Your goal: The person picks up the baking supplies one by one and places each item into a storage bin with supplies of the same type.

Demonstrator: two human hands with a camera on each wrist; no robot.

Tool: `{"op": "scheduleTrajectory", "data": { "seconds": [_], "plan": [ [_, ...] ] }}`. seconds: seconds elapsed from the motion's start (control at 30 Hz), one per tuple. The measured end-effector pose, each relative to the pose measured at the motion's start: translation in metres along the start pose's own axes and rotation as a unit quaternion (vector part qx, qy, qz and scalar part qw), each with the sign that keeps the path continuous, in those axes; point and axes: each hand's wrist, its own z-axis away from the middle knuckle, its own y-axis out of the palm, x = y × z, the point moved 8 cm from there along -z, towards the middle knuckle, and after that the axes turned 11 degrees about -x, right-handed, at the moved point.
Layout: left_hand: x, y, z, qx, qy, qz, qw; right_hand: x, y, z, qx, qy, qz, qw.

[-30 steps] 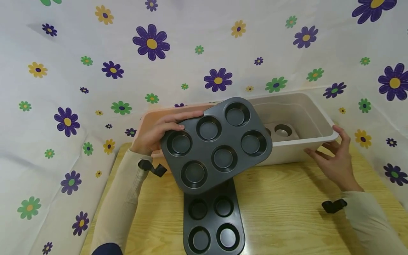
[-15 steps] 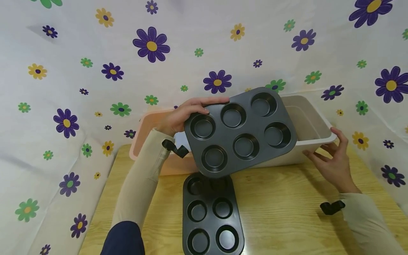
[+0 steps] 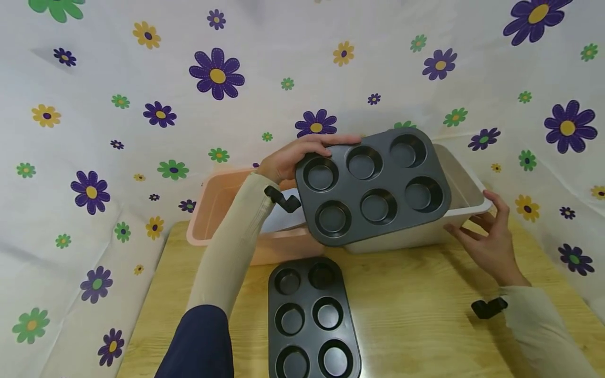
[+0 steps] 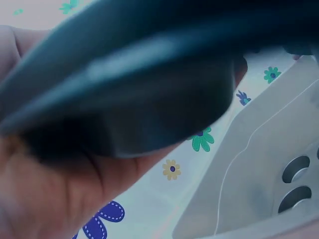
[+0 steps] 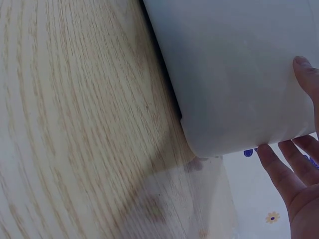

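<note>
My left hand (image 3: 288, 157) grips the left end of a dark six-cup muffin tin (image 3: 347, 184), thumb on its top face and a finger stretched along its back edge. The tin hangs tilted over a white plastic bin (image 3: 411, 233), its cups facing me. In the left wrist view the tin's dark underside (image 4: 164, 109) fills much of the picture. My right hand (image 3: 491, 244) holds the bin's near right corner; in the right wrist view the thumb (image 5: 306, 74) lies on one wall and the fingers lie against the adjoining wall.
A second dark muffin tin (image 3: 306, 299) lies lengthwise on the wooden table (image 3: 416, 315). Left of the white bin stands a peach bin (image 3: 283, 249) with a pale flat thing (image 3: 281, 218) inside. A flower-printed sheet (image 3: 264, 31) hangs behind. Round hollows (image 4: 295, 199) show inside the white bin.
My left hand has carried the muffin tin up and right, from in front of both bins to over the white bin. The tin on the table is more fully visible. The right hand stays at the corner.
</note>
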Motion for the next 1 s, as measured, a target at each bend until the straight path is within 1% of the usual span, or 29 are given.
{"op": "scheduleTrajectory", "data": {
  "seconds": [0.1,0.2,0.23,0.3,0.37,0.47,0.53,0.67,0.73,0.9,1.0],
  "plan": [
    [0.0,-0.001,-0.016,0.01,-0.007,-0.007,0.9999,-0.003,0.0,0.0,0.0,0.002,0.002,1.0],
    [-0.003,-0.006,-0.029,0.004,-0.003,-0.025,0.9997,-0.004,0.005,0.0,0.009,0.005,0.0,0.9999],
    [-0.004,-0.008,-0.033,0.001,-0.006,-0.027,0.9996,-0.004,0.007,0.0,0.012,0.006,-0.002,0.9999],
    [-0.005,-0.009,-0.039,0.003,-0.013,-0.028,0.9995,-0.003,0.009,0.0,0.015,0.006,-0.004,0.9999],
    [-0.006,-0.006,-0.045,0.015,-0.019,-0.026,0.9994,-0.002,0.009,0.001,0.011,0.001,-0.006,0.9999],
    [-0.007,-0.004,-0.052,0.022,-0.026,-0.015,0.9993,-0.002,0.007,0.001,0.004,-0.006,-0.01,0.9999],
    [-0.008,-0.004,-0.057,0.018,-0.027,-0.009,0.9994,-0.001,0.007,0.0,0.003,-0.008,-0.014,0.9999],
    [-0.005,-0.003,-0.067,0.001,-0.042,-0.006,0.9991,-0.001,0.005,-0.001,0.005,-0.007,-0.014,0.9999],
    [-0.002,-0.001,-0.073,-0.003,-0.045,-0.018,0.9988,-0.001,0.004,-0.001,0.006,-0.008,-0.011,0.9999],
    [0.007,0.006,-0.088,0.005,-0.023,-0.075,0.9969,-0.001,0.001,0.001,0.003,-0.007,-0.007,1.0],
    [0.016,0.009,-0.095,0.003,-0.026,-0.095,0.9952,-0.001,-0.001,0.001,0.0,-0.006,-0.003,1.0]
  ]
}}
